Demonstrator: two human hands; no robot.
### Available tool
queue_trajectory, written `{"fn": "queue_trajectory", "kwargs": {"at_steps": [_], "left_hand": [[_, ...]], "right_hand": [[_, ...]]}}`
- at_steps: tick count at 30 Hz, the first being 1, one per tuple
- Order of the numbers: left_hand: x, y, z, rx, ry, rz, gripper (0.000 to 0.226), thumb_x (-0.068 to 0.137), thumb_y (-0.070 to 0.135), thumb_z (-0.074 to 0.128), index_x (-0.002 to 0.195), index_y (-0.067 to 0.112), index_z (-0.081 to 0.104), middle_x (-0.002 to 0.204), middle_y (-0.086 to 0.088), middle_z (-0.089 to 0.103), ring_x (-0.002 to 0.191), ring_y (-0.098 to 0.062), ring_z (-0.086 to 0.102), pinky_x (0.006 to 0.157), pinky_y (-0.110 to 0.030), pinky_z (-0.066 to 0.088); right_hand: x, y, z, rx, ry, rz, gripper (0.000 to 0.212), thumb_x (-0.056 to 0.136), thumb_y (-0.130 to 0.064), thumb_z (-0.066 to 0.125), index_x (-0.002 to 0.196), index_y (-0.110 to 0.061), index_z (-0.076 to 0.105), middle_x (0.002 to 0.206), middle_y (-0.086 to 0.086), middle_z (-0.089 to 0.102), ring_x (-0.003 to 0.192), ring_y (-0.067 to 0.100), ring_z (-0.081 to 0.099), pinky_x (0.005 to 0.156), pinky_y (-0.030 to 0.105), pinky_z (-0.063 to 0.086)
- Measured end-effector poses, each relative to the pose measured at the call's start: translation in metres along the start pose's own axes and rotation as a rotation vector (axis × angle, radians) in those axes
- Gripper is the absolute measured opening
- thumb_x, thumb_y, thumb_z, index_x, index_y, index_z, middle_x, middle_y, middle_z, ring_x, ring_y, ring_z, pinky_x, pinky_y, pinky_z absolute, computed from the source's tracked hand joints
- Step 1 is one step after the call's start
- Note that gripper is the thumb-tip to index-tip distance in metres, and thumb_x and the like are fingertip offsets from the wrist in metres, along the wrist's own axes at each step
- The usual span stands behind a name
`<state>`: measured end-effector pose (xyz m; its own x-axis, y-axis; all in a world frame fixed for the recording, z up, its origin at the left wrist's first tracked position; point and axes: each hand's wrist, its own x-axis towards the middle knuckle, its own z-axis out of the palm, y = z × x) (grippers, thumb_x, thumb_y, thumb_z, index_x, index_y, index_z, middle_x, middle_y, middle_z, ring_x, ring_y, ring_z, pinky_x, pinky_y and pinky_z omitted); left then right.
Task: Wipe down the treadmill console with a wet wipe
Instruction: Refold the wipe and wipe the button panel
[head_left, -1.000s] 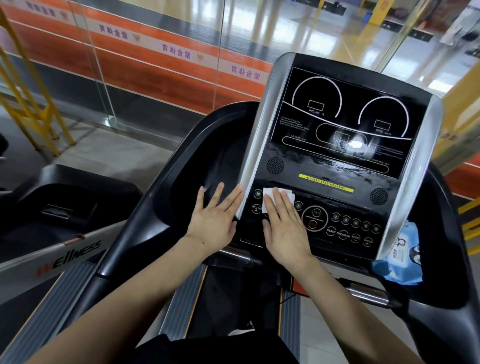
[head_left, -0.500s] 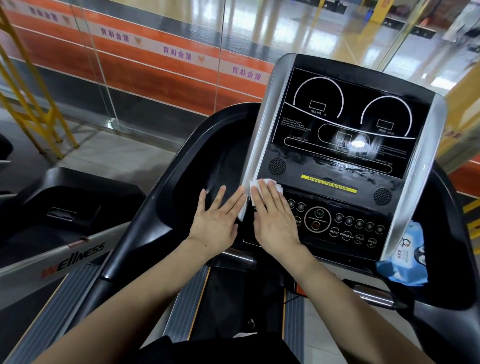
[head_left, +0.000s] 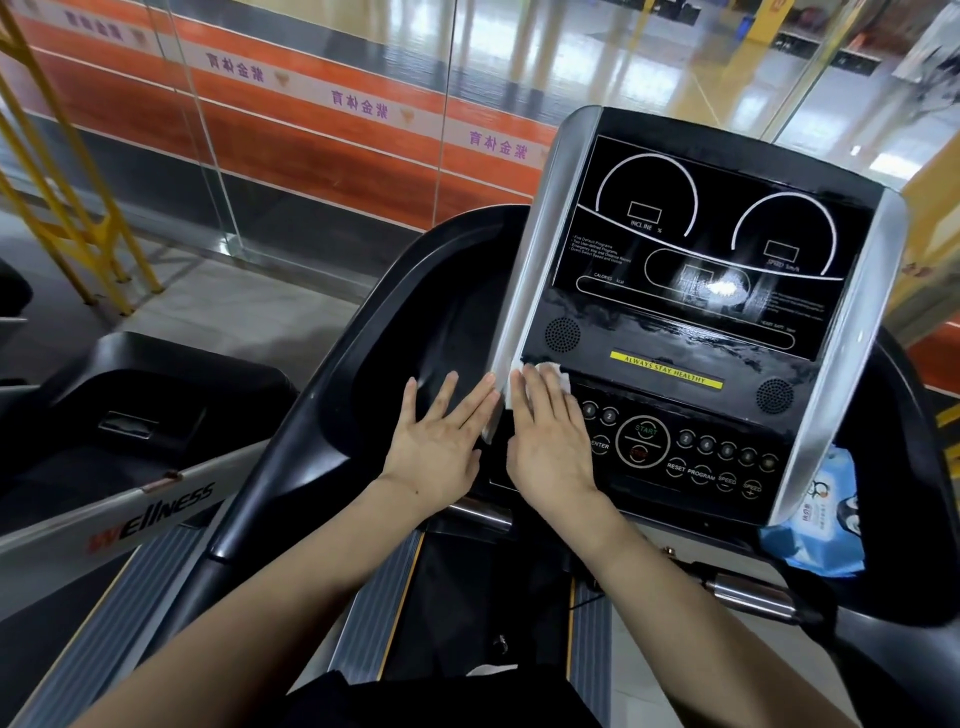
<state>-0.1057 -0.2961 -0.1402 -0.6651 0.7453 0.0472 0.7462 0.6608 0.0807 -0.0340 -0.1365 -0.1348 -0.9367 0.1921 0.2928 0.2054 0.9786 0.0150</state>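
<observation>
Head view: the right hand (head_left: 550, 441) lies flat on the wet wipe (head_left: 558, 378), fingers (head_left: 530, 402) straight and close together, pressing it against the treadmill console (head_left: 691, 312) at the near-left corner of the black face, right where the silver side trim (head_left: 524, 291) meets the button panel (head_left: 691, 452). Only the far edge of the wipe shows past the fingertips; the rest is hidden under the palm. The left hand (head_left: 441, 441) rests open beside it, fingers spread, on the black side tray (head_left: 415, 312) with the fingertips touching the silver trim (it seems to brace rather than wipe).

A second ago the wipe sat further right, over the left buttons; half a second ago it was nearer the trim; now it has slid left and a little further up, to the panel's very edge. The left hand has hardly moved. The upper display looks streaked and wet, so that part appears done, and the leftward stroke suggests the lower panel's left side is being finished. The buttons to the right, around START (head_left: 645, 430), probably still need a pass. A blue wipe packet (head_left: 815, 525) sits in the right-hand tray.
</observation>
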Motion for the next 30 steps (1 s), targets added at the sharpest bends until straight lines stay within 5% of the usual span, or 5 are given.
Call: {"fn": "queue_trajectory", "kwargs": {"at_steps": [6, 14, 17, 24, 30], "left_hand": [[0.001, -0.001, 0.004, 0.007, -0.004, 0.003, 0.079, 0.107, 0.043, 0.034, 0.163, 0.029, -0.019, 0.169, 0.015, -0.029, 0.161, -0.029, -0.015, 0.125, -0.068, -0.006], [0.0, -0.001, 0.003, 0.001, 0.005, 0.004, 0.078, 0.107, 0.042, 0.034, 0.164, 0.029, -0.019, 0.168, 0.015, -0.031, 0.161, -0.029, -0.015, 0.126, -0.068, -0.007], [0.0, -0.001, 0.004, 0.0, 0.017, 0.008, 0.078, 0.107, 0.042, 0.035, 0.164, 0.029, -0.017, 0.169, 0.015, -0.028, 0.161, -0.029, -0.014, 0.126, -0.068, -0.006], [0.0, -0.002, 0.006, -0.006, 0.036, 0.019, 0.079, 0.106, 0.042, 0.037, 0.164, 0.028, -0.015, 0.17, 0.014, -0.027, 0.162, -0.03, -0.009, 0.125, -0.069, -0.005], [0.0, -0.002, 0.006, -0.008, 0.037, 0.019, 0.079, 0.106, 0.042, 0.037, 0.164, 0.028, -0.016, 0.17, 0.014, -0.027, 0.162, -0.03, -0.01, 0.125, -0.069, -0.004]], "right_hand": [[-0.043, 0.019, 0.013, -0.053, -0.06, -0.1, 0.087, 0.088, -0.012, 0.056, 0.167, -0.01, 0.019, 0.177, 0.008, 0.006, 0.164, 0.027, 0.0, 0.132, 0.05, 0.017], [-0.042, -0.002, -0.001, -0.101, -0.062, 0.042, 0.077, 0.093, -0.031, 0.065, 0.161, -0.011, 0.035, 0.171, 0.018, 0.026, 0.157, 0.036, 0.028, 0.123, 0.054, 0.031], [-0.046, -0.008, 0.008, -0.065, -0.08, 0.047, 0.076, 0.099, -0.036, 0.055, 0.164, -0.008, 0.027, 0.175, 0.02, 0.013, 0.163, 0.037, 0.01, 0.131, 0.056, 0.016], [-0.021, 0.024, -0.001, 0.016, -0.059, -0.148, 0.036, 0.101, -0.025, 0.052, 0.134, -0.011, 0.06, 0.174, 0.005, 0.022, 0.164, 0.022, 0.009, 0.133, 0.051, 0.012], [-0.034, 0.009, 0.006, -0.081, -0.02, 0.011, 0.069, 0.107, -0.04, 0.041, 0.166, -0.012, 0.022, 0.177, 0.007, 0.013, 0.164, 0.022, 0.008, 0.13, 0.051, 0.017]]}}
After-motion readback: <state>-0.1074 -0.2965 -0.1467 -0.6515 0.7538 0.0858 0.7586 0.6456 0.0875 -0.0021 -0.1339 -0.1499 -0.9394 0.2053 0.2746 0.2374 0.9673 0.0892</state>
